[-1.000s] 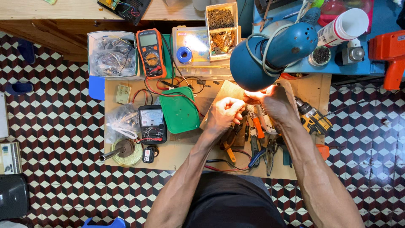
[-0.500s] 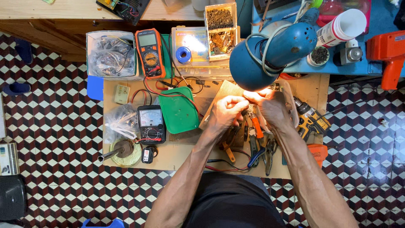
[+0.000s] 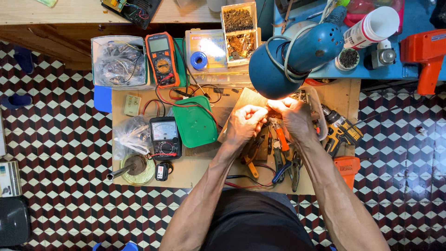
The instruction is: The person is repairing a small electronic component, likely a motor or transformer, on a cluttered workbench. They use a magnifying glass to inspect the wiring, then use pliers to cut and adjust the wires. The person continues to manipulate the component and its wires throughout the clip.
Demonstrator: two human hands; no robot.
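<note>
Pinching a small part (too small and glare-washed to identify) between both hands, left hand point(image 3: 245, 122) and right hand point(image 3: 293, 117) work with fingers closed narrowly beneath the blue lamp point(image 3: 297, 55) above the tabletop point(image 3: 204, 169), calling for steady fine manipulation.

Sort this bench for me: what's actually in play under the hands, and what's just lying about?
In play: left hand and right hand, pinching something too small to tell; blue lamp lighting them; wooden board beneath.

Lying about: orange multimeter, analog meter, green lid, pliers, drill.

Checkered tile floor point(image 3: 55, 153), wooden workbench point(image 3: 195, 172), blue lamp point(image 3: 297, 56)
</note>
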